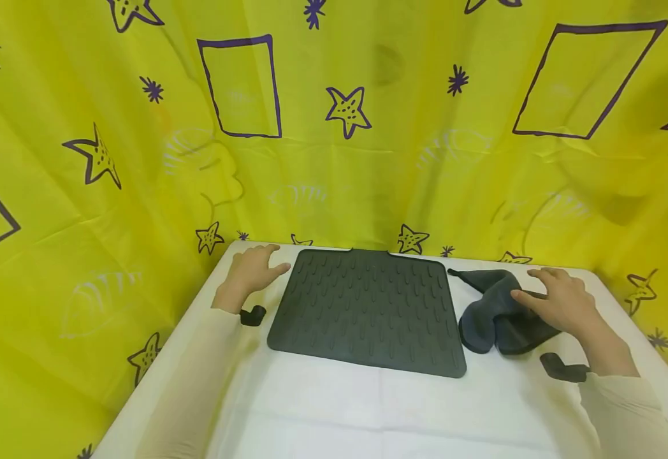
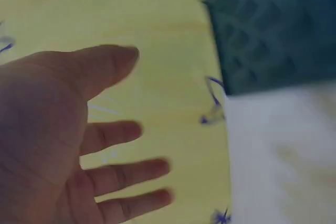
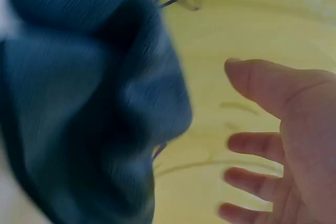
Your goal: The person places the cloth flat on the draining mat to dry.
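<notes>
A dark grey rubbery mat with rows of raised drop-shaped ridges lies flat at the back middle of the white table. Left of it, my left hand is held with thumb and fingers spread, apart from the mat. A crumpled dark blue-grey cloth lies right of the mat. Over the cloth's right side is my right hand, its fingers apart and holding nothing. In the right wrist view a gap shows between the cloth and the thumb. In the left wrist view nothing sits between the fingers.
A yellow curtain with purple stars and frames hangs behind the table and at both sides. White cloth covers the table in front of the mat. A small black device sits at the left wrist, another at the right.
</notes>
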`<state>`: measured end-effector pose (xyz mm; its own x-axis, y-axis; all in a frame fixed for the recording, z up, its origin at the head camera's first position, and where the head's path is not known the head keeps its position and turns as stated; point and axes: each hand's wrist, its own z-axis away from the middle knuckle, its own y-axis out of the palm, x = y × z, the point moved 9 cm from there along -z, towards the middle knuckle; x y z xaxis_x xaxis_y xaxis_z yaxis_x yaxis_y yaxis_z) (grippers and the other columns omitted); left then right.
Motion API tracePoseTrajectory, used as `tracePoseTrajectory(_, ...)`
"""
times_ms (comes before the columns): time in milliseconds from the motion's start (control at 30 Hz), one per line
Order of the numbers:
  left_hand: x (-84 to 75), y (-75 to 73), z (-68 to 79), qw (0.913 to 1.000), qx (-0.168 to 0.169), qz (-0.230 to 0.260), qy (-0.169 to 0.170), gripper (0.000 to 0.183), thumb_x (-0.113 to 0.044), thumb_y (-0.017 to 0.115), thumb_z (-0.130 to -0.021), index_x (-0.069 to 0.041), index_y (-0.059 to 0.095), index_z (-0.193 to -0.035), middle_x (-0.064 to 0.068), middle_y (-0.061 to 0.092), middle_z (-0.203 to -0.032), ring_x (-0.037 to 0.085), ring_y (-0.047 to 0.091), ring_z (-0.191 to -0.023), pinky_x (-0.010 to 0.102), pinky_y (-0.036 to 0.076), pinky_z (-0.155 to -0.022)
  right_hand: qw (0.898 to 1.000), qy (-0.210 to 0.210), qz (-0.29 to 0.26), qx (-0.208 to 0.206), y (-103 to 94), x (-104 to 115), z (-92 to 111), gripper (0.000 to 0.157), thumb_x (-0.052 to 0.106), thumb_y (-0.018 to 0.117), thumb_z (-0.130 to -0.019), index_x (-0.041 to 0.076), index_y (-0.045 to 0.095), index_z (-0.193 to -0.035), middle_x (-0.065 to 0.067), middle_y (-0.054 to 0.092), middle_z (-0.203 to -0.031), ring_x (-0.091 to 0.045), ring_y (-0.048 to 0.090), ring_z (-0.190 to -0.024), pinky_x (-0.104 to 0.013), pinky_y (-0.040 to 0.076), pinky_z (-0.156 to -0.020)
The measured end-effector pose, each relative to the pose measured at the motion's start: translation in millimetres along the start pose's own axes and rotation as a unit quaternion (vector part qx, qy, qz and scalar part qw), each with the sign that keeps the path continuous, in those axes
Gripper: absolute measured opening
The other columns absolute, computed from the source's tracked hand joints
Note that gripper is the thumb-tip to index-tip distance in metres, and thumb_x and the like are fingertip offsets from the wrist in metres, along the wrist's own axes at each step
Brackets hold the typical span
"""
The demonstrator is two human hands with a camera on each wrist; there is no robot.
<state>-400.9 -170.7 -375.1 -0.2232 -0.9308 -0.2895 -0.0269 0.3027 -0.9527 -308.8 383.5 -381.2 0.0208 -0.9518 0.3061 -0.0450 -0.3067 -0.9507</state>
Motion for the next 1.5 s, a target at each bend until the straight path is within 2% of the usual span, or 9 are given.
tracePoseTrajectory(133, -18.0, -0.2, 7.3, 0.9886, -0.068, 0.135, 0.007, 0.046, -0.043, 0.06, -0.101, -0.012, 0.064, -0.135, 0.015, 0.073, -0.123, 0.035, 0.068, -0.111, 0.053, 0.055, -0.088, 0.997, -0.011, -0.071, 0.005, 3.7, 17.3, -0.5, 0.07, 0.047, 0.05, -0.105, -0.011, 0.042, -0.144, -0.046, 0.034, -0.144, -0.068, 0.033, -0.126, -0.077, 0.034, -0.097)
tracePoseTrajectory(300, -33.3, 1.5, 12.5, 0.9501, -0.15, 0.272, 0.026, 0.028, -0.031, 0.065, -0.101, -0.011, 0.071, -0.118, 0.011, 0.076, -0.103, 0.028, 0.07, -0.095, 0.046, 0.056, -0.083, 0.988, -0.001, -0.153, -0.015, 7.7, 32.4, -2.9, 0.069, 0.049, 0.047, -0.106, -0.006, 0.042, -0.147, -0.039, 0.04, -0.149, -0.061, 0.038, -0.132, -0.075, 0.035, -0.099)
tracePoseTrajectory(433, -34.5, 7.7, 11.7, 0.9218, -0.177, 0.344, 0.031, 0.022, -0.026, 0.065, -0.101, -0.007, 0.073, -0.111, 0.011, 0.074, -0.097, 0.025, 0.067, -0.089, 0.043, 0.055, -0.084, 0.979, 0.019, -0.199, -0.042, 13.7, 32.5, -2.5, 0.068, 0.05, 0.045, -0.106, -0.003, 0.043, -0.148, -0.035, 0.045, -0.147, -0.058, 0.039, -0.133, -0.073, 0.035, -0.101)
tracePoseTrajectory(533, -31.8, 15.2, 9.9, 0.9151, -0.176, 0.362, 0.027, 0.02, -0.025, 0.065, -0.101, -0.008, 0.074, -0.109, 0.01, 0.073, -0.094, 0.023, 0.067, -0.087, 0.041, 0.055, -0.084, 0.975, 0.034, -0.211, -0.06, 19.8, 26.6, -1.6, 0.064, 0.047, 0.046, -0.107, -0.004, 0.045, -0.146, -0.036, 0.047, -0.146, -0.058, 0.042, -0.132, -0.072, 0.036, -0.102)
tracePoseTrajectory(633, -26.8, 24.0, 7.4, 0.9181, -0.167, 0.359, 0.017, 0.018, -0.024, 0.065, -0.101, -0.01, 0.074, -0.107, 0.01, 0.074, -0.093, 0.023, 0.068, -0.086, 0.041, 0.055, -0.083, 0.973, 0.04, -0.211, -0.084, 23.7, 22.5, -1.4, 0.059, 0.042, 0.048, -0.107, -0.006, 0.049, -0.141, -0.038, 0.047, -0.143, -0.058, 0.044, -0.129, -0.072, 0.037, -0.101)
tracePoseTrajectory(767, -20.5, 34.3, 3.7, 0.9296, -0.158, 0.333, -0.002, 0.017, -0.022, 0.066, -0.1, -0.009, 0.074, -0.106, 0.011, 0.075, -0.096, 0.026, 0.068, -0.089, 0.041, 0.054, -0.082, 0.973, 0.028, -0.203, -0.104, 25.2, 23.8, -3.2, 0.055, 0.036, 0.052, -0.106, -0.009, 0.052, -0.137, -0.039, 0.045, -0.139, -0.059, 0.042, -0.127, -0.072, 0.036, -0.098)
tracePoseTrajectory(1000, -15.6, 50.9, 4.6, 0.9538, -0.11, 0.278, -0.028, 0.02, -0.02, 0.067, -0.098, -0.006, 0.072, -0.111, 0.015, 0.072, -0.11, 0.032, 0.066, -0.102, 0.049, 0.053, -0.09, 0.985, 0.048, -0.16, -0.038, 47.1, 16.4, -12.2, 0.066, 0.042, 0.054, -0.104, -0.008, 0.04, -0.145, -0.049, 0.023, -0.144, -0.067, 0.024, -0.125, -0.079, 0.031, -0.09)
tracePoseTrajectory(1200, -7.6, 68.5, 5.1, 0.9766, -0.049, 0.202, -0.057, 0.037, -0.023, 0.068, -0.096, -0.004, 0.067, -0.128, 0.024, 0.062, -0.122, 0.037, 0.061, -0.106, 0.053, 0.051, -0.092, 0.985, 0.074, -0.156, -0.005, 63.4, 10.0, -13.2, 0.084, 0.043, 0.06, -0.099, -0.007, 0.022, -0.155, -0.049, 0.008, -0.149, -0.067, 0.018, -0.126, -0.079, 0.034, -0.088)
tracePoseTrajectory(1500, -2.0, 78.6, 3.2, 0.9798, -0.019, 0.187, -0.07, 0.05, -0.023, 0.07, -0.094, -0.002, 0.059, -0.137, 0.027, 0.06, -0.124, 0.041, 0.06, -0.112, 0.056, 0.049, -0.097, 0.984, 0.085, -0.132, 0.089, 81.5, 2.4, -11.1, 0.108, 0.055, 0.064, -0.093, -0.01, 0.006, -0.157, -0.052, 0.006, -0.146, -0.068, 0.02, -0.126, -0.082, 0.033, -0.095)
